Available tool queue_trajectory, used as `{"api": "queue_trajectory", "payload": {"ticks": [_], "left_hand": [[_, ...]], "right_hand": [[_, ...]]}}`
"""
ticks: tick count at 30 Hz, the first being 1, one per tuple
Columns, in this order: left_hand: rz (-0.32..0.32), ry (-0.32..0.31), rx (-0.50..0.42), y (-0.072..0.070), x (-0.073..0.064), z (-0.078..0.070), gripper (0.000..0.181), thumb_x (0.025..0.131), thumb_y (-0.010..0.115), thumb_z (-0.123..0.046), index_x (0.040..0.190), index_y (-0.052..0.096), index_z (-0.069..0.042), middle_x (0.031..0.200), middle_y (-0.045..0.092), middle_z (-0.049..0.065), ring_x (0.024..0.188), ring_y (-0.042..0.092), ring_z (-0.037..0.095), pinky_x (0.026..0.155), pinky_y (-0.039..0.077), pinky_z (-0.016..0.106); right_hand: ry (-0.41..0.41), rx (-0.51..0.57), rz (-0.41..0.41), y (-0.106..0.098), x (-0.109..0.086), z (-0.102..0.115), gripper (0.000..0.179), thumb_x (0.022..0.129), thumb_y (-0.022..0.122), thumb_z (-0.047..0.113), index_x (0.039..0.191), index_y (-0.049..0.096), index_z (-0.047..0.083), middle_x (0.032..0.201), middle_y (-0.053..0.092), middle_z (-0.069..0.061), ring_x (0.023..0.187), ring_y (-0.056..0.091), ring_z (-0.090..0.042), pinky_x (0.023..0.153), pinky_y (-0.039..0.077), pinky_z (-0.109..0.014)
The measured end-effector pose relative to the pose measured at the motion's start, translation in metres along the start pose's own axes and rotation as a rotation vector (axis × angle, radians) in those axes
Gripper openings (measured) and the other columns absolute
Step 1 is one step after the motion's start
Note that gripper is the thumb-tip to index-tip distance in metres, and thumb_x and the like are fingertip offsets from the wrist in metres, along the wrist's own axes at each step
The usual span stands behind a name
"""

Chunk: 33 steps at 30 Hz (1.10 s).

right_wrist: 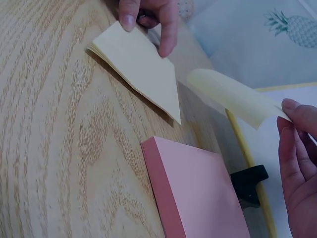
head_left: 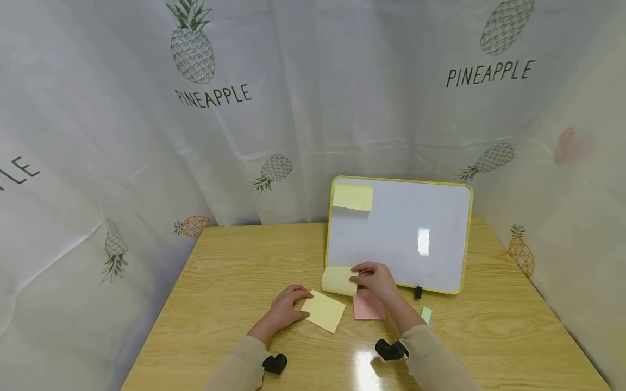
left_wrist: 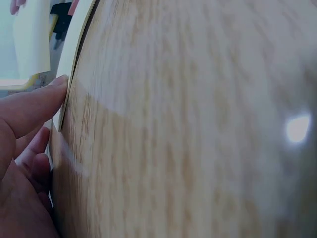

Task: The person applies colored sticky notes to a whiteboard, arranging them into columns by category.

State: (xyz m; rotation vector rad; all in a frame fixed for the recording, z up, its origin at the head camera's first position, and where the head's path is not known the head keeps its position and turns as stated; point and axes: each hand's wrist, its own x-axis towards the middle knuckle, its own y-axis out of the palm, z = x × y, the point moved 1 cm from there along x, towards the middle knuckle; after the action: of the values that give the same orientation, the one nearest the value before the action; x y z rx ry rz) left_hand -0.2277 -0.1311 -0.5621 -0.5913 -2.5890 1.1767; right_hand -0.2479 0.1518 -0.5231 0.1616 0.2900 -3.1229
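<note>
My right hand [head_left: 376,279] pinches a single yellow sticky note [head_left: 338,280] by its right edge, thumb and fingers together. That note curls over the lower left corner of a whiteboard [head_left: 401,233] with a yellow frame. On the table, my left hand [head_left: 289,307] has its thumb and fingertips at the edges of a yellow sticky note pad [head_left: 324,311]. In the right wrist view, the left thumb and a finger press on this pad [right_wrist: 138,69]. A thick pink sticky note pad [right_wrist: 198,193] lies below the right hand.
Another yellow sticky note [head_left: 353,196] is stuck to the whiteboard's upper left. Black feet [head_left: 418,292] hold the board's lower edge. A small green sticky note pad [head_left: 426,315] lies right of my right wrist. A pineapple-print curtain [head_left: 313,108] hangs behind the wooden table [head_left: 235,266].
</note>
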Motion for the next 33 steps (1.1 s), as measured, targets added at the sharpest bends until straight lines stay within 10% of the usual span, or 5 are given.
{"api": "queue_trajectory", "payload": {"ticks": [6, 13, 26, 33], "left_hand": [[-0.024, -0.04, -0.02, -0.001, 0.0, -0.003, 0.036, 0.08, 0.081, -0.019, 0.114, 0.07, -0.014, 0.122, 0.053, 0.008, 0.105, 0.051, 0.032, 0.087, 0.036, 0.055], [0.049, -0.087, -0.245, -0.017, 0.004, -0.012, 0.038, 0.087, 0.074, -0.008, 0.122, 0.064, -0.003, 0.11, 0.06, 0.012, 0.086, 0.05, 0.02, 0.07, 0.044, 0.033], [0.068, -0.079, -0.508, -0.035, 0.031, -0.059, 0.054, 0.091, 0.07, -0.012, 0.138, 0.046, 0.0, 0.11, 0.066, 0.014, 0.096, 0.064, 0.027, 0.082, 0.052, 0.042], [0.098, -0.076, -0.571, -0.033, 0.044, -0.072, 0.076, 0.091, 0.072, -0.014, 0.151, 0.026, -0.006, 0.118, 0.062, 0.02, 0.097, 0.064, 0.027, 0.087, 0.049, 0.046]], "right_hand": [[-0.004, 0.052, 0.013, -0.003, -0.005, 0.003, 0.017, 0.083, 0.075, -0.001, 0.1, 0.074, -0.002, 0.089, 0.07, -0.011, 0.08, 0.067, -0.023, 0.073, 0.056, -0.044], [-0.021, 0.026, 0.006, -0.008, -0.008, 0.011, 0.015, 0.083, 0.075, 0.0, 0.098, 0.075, 0.0, 0.095, 0.071, -0.008, 0.083, 0.065, -0.018, 0.077, 0.055, -0.04], [-0.069, 0.102, -0.005, -0.021, -0.01, 0.02, 0.012, 0.084, 0.075, 0.0, 0.091, 0.065, -0.003, 0.086, 0.068, -0.011, 0.082, 0.064, -0.035, 0.075, 0.052, -0.048], [-0.067, 0.146, -0.036, -0.028, -0.015, 0.028, 0.022, 0.086, 0.071, -0.004, 0.103, 0.058, -0.007, 0.091, 0.069, -0.014, 0.081, 0.068, -0.022, 0.073, 0.054, -0.04]]}}
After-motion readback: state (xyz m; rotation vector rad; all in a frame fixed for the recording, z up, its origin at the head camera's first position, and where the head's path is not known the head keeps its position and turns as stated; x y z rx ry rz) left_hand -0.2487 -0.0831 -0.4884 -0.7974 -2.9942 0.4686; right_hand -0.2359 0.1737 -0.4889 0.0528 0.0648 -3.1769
